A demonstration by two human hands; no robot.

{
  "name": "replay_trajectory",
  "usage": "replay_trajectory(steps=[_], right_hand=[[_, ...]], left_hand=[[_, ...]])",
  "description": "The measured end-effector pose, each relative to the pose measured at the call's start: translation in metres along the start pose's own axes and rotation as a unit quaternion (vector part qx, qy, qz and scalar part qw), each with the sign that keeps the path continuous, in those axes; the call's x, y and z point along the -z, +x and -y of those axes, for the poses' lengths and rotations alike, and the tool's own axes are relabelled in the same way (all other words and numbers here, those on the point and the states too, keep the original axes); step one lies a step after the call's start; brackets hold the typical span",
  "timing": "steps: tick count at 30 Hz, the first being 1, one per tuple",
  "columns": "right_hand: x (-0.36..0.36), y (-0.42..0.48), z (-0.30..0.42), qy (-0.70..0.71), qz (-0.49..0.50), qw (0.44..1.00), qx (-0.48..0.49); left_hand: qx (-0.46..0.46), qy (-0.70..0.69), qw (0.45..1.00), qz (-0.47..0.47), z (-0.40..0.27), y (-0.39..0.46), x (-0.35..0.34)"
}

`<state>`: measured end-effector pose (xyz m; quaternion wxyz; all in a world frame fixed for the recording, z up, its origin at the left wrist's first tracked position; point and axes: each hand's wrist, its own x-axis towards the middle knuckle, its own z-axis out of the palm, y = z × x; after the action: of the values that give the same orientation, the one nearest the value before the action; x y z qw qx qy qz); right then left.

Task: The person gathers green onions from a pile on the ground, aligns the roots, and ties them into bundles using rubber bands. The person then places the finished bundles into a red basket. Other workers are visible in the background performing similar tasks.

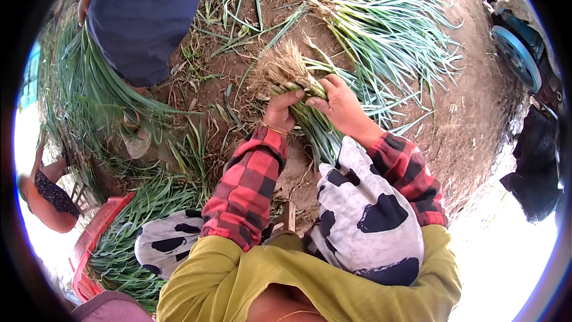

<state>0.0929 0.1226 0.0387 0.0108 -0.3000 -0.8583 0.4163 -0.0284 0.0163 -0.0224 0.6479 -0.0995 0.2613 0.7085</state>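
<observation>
A bundle of green onions (313, 118) is held between both hands, its brown roots up and away, its green leaves hanging toward the lap. My left hand (283, 109) grips the bundle's left side just below the roots, the thumb laid across the stems. From the right, my right hand (335, 100) closes on the white stem part. Just beyond the hands lies a larger pile of green onions (380, 22) on the soil, roots to the left and leaves fanned to the right. Checked red and black sleeves cover both forearms.
A co-worker in dark clothes (145, 18) stands at upper left, a hand on long green leaves. At lower left, a red plastic basket (85, 250) holds more greens. Another person (51, 192) is at the far left edge. A blue wheel (516, 58) stands at the right.
</observation>
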Motion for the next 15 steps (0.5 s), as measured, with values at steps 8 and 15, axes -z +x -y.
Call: replay_trajectory(steps=[8, 15], right_hand=[[-0.003, 0.017, -0.015, 0.279, 0.160, 0.944, -0.072], [0.031, 0.034, -0.006, 0.458, 0.338, 0.802, -0.182]], left_hand=[[-0.057, 0.050, 0.994, -0.072, 0.011, -0.001, -0.026], [-0.008, 0.160, 0.977, 0.138, -0.018, -0.009, -0.038]])
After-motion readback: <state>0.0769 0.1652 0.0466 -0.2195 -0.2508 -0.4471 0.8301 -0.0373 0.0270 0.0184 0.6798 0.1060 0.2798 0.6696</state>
